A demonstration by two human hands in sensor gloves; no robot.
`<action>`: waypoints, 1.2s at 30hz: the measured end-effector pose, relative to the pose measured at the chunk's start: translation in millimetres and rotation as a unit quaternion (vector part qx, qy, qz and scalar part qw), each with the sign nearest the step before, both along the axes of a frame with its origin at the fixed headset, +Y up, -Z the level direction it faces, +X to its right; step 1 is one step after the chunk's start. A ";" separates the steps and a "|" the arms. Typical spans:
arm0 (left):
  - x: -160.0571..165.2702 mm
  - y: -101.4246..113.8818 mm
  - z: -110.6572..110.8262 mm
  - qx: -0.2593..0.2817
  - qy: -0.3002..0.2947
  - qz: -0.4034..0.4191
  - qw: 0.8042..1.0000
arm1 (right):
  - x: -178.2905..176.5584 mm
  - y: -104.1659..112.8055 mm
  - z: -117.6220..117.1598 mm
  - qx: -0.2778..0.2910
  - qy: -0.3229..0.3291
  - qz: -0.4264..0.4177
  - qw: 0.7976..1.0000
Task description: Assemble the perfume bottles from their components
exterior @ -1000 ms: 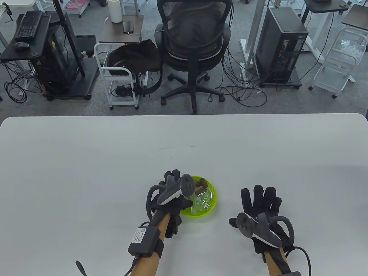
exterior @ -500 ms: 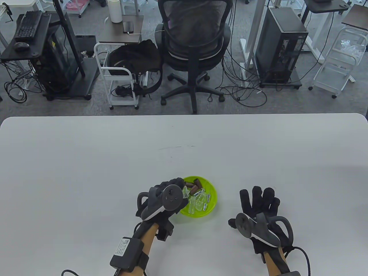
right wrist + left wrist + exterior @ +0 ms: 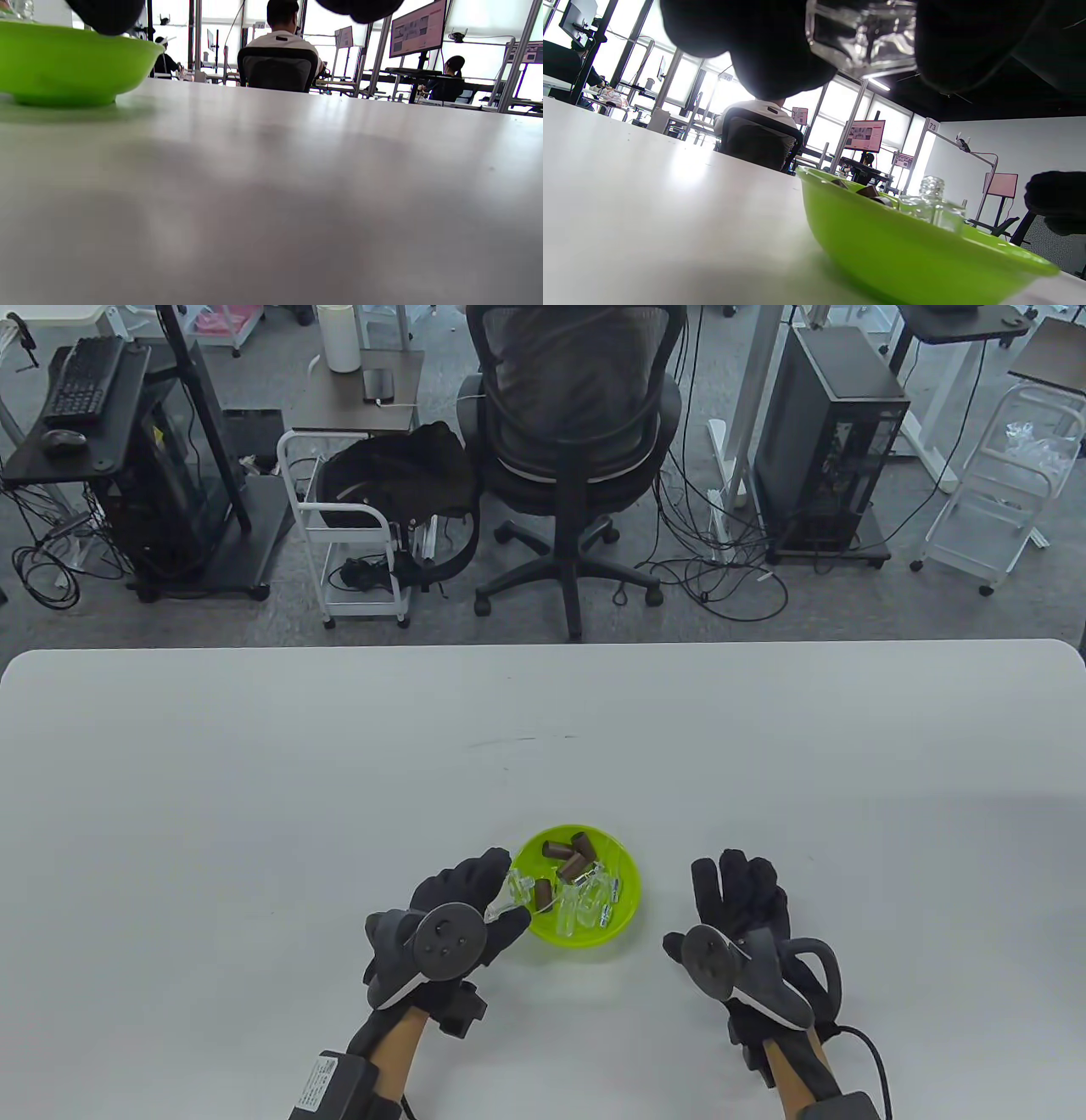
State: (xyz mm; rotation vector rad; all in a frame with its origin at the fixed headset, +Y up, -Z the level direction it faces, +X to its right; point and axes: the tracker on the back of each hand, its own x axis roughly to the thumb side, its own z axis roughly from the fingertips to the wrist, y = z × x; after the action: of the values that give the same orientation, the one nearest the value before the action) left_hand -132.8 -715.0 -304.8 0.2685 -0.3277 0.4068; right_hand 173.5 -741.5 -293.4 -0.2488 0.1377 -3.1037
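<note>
Counter point(image 3: 254, 780), white, carrying one lime-green bowl point(image 3: 626, 918) near its front edge.

Bowl contents: several clear glass bottles point(image 3: 577, 912), brown caps point(image 3: 570, 865), small silver spray fittings point(image 3: 612, 889), lying loose and jumbled.

Left hand point(image 3: 462, 912): just beside the bowl's left rim, fingers curled round one clear glass bottle point(image 3: 512, 895), held above the counter at the rim. Left wrist view shows that bottle point(image 3: 861, 36) clamped between gloved fingertips point(image 3: 780, 46), with the bowl point(image 3: 903, 254) below and another bottle standing up from it.

Right hand point(image 3: 747, 916): to the right of the bowl, apart from it, palm down over the counter, fingers straight and close together, holding nothing.
</note>
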 end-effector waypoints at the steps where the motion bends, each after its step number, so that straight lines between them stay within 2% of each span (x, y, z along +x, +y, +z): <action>1: -0.6 0.3 0.5 0.001 0.000 0.002 1.000 | -5.2 4.1 -3.0 0.014 0.003 -0.014 1.000; 4: -1.8 0.2 1.1 0.001 0.000 0.008 1.000 | -24.9 16.7 -13.2 0.019 0.010 -0.035 0.999; 8: -2.3 0.0 2.0 0.003 0.001 0.011 1.000 | -62.6 29.0 -31.3 -0.007 0.028 -0.034 0.999; 12: -3.5 -0.7 2.4 0.003 0.002 0.014 1.000 | -97.1 26.6 -47.2 -0.039 0.032 -0.025 0.998; 15: -5.0 -1.4 2.5 0.001 0.004 0.016 1.000 | -116.3 17.5 -57.7 -0.071 0.020 0.025 0.997; 18: -5.9 -1.4 2.4 0.000 0.005 0.020 1.000 | -122.8 10.5 -62.5 -0.107 0.011 0.042 0.993; 36: -6.7 -2.2 1.7 -0.002 0.011 0.020 1.000 | -125.2 11.7 -64.6 -0.109 -0.007 0.042 0.993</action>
State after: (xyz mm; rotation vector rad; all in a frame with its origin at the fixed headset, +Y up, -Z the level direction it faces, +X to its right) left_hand -139.6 -717.3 -303.1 0.2751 -0.3004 0.4447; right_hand 48.3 -729.8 -358.0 -0.2313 -0.2084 -3.0344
